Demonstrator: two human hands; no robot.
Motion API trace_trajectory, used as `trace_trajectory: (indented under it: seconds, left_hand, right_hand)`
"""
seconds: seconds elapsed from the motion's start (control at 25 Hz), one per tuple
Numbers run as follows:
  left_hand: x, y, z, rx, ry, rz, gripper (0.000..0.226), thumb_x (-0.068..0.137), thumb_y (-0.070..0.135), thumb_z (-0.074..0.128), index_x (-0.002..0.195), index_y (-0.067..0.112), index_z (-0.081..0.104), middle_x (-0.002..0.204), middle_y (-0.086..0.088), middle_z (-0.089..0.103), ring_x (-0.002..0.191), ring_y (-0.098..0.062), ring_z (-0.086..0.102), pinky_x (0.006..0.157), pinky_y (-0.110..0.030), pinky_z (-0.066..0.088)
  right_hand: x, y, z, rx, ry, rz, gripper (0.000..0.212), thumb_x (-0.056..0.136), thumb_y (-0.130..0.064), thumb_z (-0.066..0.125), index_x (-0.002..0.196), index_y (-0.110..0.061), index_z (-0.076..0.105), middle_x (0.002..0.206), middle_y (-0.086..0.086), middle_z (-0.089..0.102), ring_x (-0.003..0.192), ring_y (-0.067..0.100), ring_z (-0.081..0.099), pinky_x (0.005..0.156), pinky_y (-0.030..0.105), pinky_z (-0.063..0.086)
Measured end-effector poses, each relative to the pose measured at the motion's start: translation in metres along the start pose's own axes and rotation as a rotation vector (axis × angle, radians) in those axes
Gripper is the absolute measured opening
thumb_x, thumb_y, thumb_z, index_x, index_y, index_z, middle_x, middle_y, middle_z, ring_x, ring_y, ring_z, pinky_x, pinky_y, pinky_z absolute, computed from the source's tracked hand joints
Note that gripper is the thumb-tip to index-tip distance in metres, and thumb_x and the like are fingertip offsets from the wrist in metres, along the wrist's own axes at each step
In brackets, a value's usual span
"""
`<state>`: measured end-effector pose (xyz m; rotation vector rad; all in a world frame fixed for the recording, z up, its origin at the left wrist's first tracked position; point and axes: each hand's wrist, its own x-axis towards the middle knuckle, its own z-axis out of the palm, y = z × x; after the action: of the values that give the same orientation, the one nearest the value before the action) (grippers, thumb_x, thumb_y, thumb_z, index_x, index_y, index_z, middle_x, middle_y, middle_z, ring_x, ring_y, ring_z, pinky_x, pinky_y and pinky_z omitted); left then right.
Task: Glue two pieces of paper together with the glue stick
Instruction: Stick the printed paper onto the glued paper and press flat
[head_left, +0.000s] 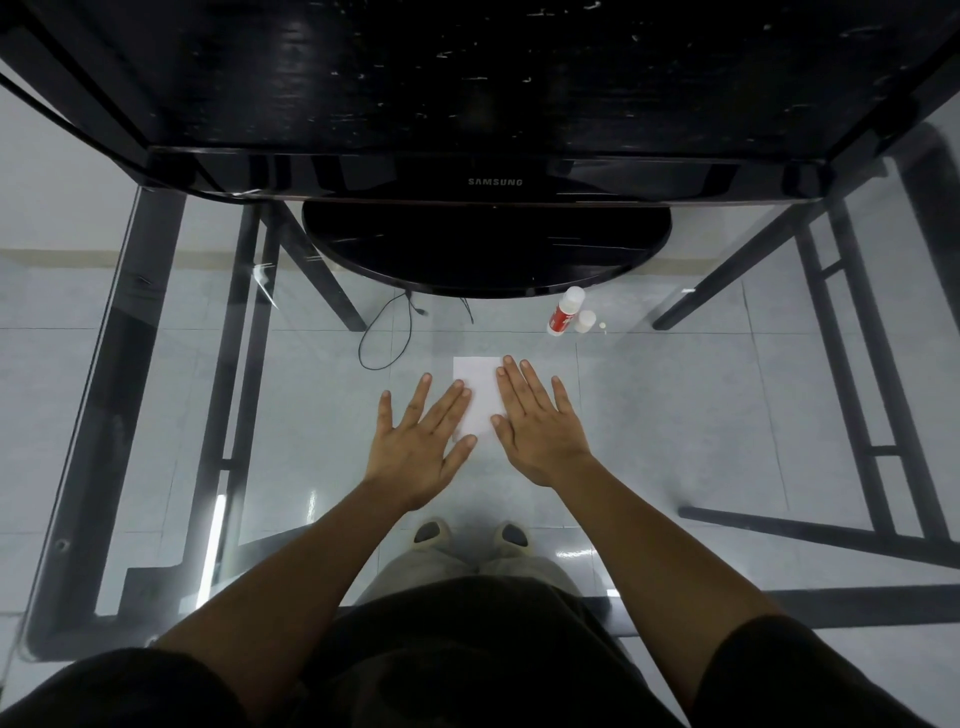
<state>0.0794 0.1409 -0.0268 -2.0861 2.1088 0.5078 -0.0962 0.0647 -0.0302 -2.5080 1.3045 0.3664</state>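
I stand at a glass table (675, 415) over a pale tiled floor (62, 364), a dark monitor (488, 179) at twelve o'clock. The white paper (480, 400) lies flat between my hands. My left hand (421, 441) and right hand (537, 426) rest palm-down with fingers spread, overlapping its side edges. The glue stick (565, 312) stands tilted at one o'clock, its cap (585, 321) just beside it.
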Motion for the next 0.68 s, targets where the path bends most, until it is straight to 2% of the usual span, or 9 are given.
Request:
trace_trajectory:
  seconds: [0.08,0.28,0.44,0.52,0.68]
  left_hand:
    - [0.003,0.003,-0.002,-0.004,0.007,-0.025,0.062,0.081,0.065,-0.014,0.132,0.037,-0.035,0.144,0.015,-0.030,0.137,-0.018,-0.028,0.105,-0.049,-0.023]
    - [-0.001,0.001,0.002,0.087,-0.035,0.158,0.063,0.082,0.066,-0.011,0.134,0.038,-0.033,0.150,0.013,-0.020,0.136,-0.016,-0.029,0.101,-0.049,-0.031]
    - [0.021,-0.006,-0.008,0.016,0.010,0.010,0.059,0.082,0.064,-0.013,0.132,0.039,-0.033,0.144,0.018,-0.026,0.135,-0.016,-0.031,0.104,-0.052,-0.022]
    - [0.028,-0.003,-0.012,-0.012,0.030,-0.025,0.060,0.083,0.063,-0.013,0.135,0.037,-0.027,0.143,0.019,-0.026,0.135,-0.015,-0.030,0.106,-0.053,-0.018]
    - [0.022,0.002,-0.007,0.062,-0.006,0.111,0.061,0.084,0.062,-0.013,0.137,0.034,-0.027,0.155,0.013,-0.013,0.137,-0.015,-0.028,0.108,-0.052,-0.016]
  right_hand:
    - [0.000,0.000,-0.001,-0.001,-0.006,0.001,0.064,0.095,-0.050,0.012,0.148,-0.019,-0.009,0.159,0.002,-0.010,0.146,0.022,-0.010,0.112,0.040,-0.014]
    - [-0.001,0.000,-0.001,0.010,-0.011,-0.003,0.063,0.096,-0.049,0.011,0.148,-0.019,-0.008,0.159,0.002,-0.010,0.146,0.022,-0.010,0.114,0.042,-0.011]
    - [-0.001,0.000,-0.003,0.020,-0.013,-0.006,0.063,0.096,-0.048,0.012,0.148,-0.018,-0.008,0.159,0.002,-0.010,0.146,0.022,-0.009,0.115,0.042,-0.010]
    - [-0.001,0.000,-0.003,0.029,-0.014,-0.004,0.063,0.096,-0.048,0.012,0.148,-0.019,-0.008,0.159,0.002,-0.009,0.146,0.022,-0.009,0.115,0.041,-0.010]
    - [-0.002,0.000,-0.004,0.036,-0.015,-0.013,0.063,0.096,-0.049,0.012,0.148,-0.019,-0.009,0.159,0.002,-0.011,0.146,0.021,-0.011,0.115,0.041,-0.010]
